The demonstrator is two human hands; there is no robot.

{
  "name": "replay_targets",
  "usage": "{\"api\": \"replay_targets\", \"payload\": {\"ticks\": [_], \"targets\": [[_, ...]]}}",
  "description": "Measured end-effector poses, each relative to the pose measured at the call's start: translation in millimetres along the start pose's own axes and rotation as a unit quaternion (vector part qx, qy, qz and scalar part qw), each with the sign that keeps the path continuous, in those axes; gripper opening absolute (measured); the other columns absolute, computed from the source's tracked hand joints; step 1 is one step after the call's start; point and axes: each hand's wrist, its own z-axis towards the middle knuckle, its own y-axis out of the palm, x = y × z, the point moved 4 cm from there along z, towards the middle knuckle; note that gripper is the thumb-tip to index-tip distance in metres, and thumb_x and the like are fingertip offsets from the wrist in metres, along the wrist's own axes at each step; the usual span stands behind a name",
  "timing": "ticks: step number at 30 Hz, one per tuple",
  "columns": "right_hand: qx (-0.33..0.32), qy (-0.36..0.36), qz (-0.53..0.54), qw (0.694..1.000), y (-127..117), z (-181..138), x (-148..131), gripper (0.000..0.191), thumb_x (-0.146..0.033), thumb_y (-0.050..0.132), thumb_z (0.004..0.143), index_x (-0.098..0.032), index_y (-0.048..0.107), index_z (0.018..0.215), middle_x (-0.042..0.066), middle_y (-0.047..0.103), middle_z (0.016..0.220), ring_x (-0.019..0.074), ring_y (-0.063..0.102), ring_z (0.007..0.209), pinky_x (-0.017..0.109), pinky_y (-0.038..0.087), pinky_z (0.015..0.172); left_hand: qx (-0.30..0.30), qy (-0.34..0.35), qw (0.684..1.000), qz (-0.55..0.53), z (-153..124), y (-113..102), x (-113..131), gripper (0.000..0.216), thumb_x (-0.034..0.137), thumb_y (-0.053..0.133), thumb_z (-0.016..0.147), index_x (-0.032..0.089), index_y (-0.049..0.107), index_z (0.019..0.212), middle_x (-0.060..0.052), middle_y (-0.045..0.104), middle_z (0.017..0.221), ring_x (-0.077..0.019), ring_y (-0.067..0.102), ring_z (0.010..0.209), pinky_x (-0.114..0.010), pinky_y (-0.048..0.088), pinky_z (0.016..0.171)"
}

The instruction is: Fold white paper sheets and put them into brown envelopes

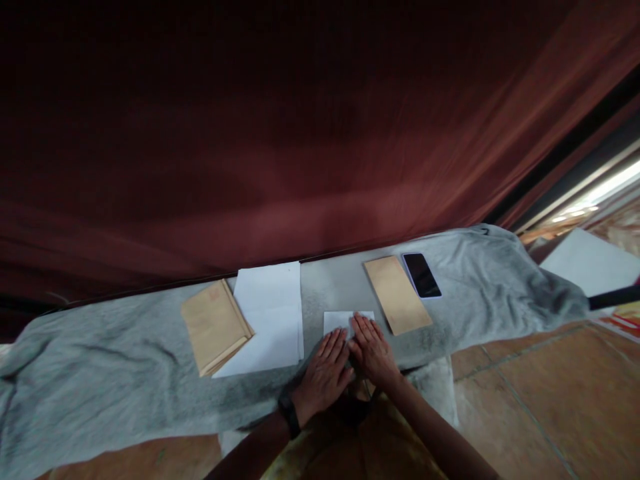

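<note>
A small piece of white paper, seemingly folded, lies on the grey cloth near the front edge. Both palms rest on it and cover its lower part. My left hand is flat with fingers stretched out, pointing up and to the right; a dark band circles its wrist. My right hand also lies flat, its fingers angled up and to the left. The thumbs are close together. Just right of the right hand is a single brown envelope, apart from the fingers.
To the left, a stack of brown envelopes overlaps white paper sheets. A phone with a dark screen sits beside the single envelope. Grey cloth covers the narrow surface; a dark red curtain hangs behind. Tiled floor shows at right.
</note>
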Motion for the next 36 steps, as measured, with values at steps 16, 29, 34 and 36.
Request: {"api": "replay_targets", "payload": {"ticks": [16,29,34,36], "targets": [[0.031,0.022,0.010,0.999,3.8,-8.8,7.9,0.062,-0.033,0.045,0.101,-0.016,0.025,0.157,0.014,0.043,0.156,0.0271,0.040,0.144,0.049,0.034,0.118,-0.064,-0.175,0.980,-0.063,83.3,-27.1,-55.3,0.037,0.010,0.054,0.087,0.015,0.061,0.123,-0.012,0.063,0.128,-0.0254,0.055,0.123,-0.041,0.040,0.109],[0.136,0.072,0.139,0.978,-77.8,19.8,26.0,0.061,-0.026,0.037,0.101,-0.023,0.021,0.160,0.010,0.032,0.162,0.0287,0.030,0.149,0.055,0.034,0.119,0.083,-0.068,0.981,-0.161,88.5,-109.4,-49.6,0.019,0.024,0.046,0.100,0.022,0.064,0.104,-0.005,0.068,0.112,-0.0194,0.062,0.110,-0.036,0.050,0.099],[0.119,0.046,0.148,0.981,-76.5,10.3,31.5,0.050,-0.024,0.036,0.102,-0.024,0.040,0.152,0.010,0.047,0.153,0.0263,0.042,0.142,0.055,0.036,0.118,0.111,-0.019,0.989,-0.099,39.3,-75.2,-30.9,0.024,0.015,0.045,0.099,0.022,0.068,0.102,-0.005,0.068,0.124,-0.0200,0.057,0.125,-0.041,0.046,0.110],[0.095,0.026,0.141,0.985,-58.4,-0.6,29.6,0.048,-0.025,0.037,0.102,-0.023,0.042,0.150,0.011,0.048,0.152,0.0255,0.044,0.141,0.055,0.038,0.117,0.083,-0.016,0.993,-0.077,23.9,-49.1,-25.7,0.024,0.010,0.048,0.095,0.022,0.068,0.101,-0.005,0.068,0.126,-0.0193,0.057,0.127,-0.040,0.045,0.112]]}}
